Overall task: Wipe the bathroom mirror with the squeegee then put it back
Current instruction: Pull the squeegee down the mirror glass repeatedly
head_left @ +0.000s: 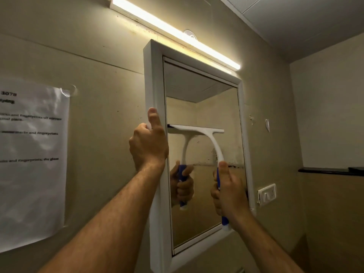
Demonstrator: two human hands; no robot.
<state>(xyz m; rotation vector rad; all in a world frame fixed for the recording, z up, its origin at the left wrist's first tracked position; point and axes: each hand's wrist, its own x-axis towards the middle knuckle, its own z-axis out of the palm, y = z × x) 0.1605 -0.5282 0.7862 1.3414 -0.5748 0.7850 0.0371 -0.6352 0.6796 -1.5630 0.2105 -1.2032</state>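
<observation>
The squeegee [204,134] sits against the mirror [208,107], its white blade lying level across the glass about halfway up, the left tip close to the frame's inner edge. A curved white neck runs down from the blade to a blue handle. The right hand [229,191] grips that handle, fingers wrapped round it and the thumb laid up along the neck. In the glass I can see the tool and the gripping hand reflected just to the left. Below the blade the glass shows dark specks and a smeared line running across it.

The left hand [149,143] holds the white frame [154,79] on its left side, fingers curled behind the edge and the thumb pressed up along the front face.

A lit tube lamp [177,34] hangs just above the mirror. A printed sheet [33,154] is stuck to the wall well to the left. To the right are a white switch plate [266,194] and a dark shelf [331,171].
</observation>
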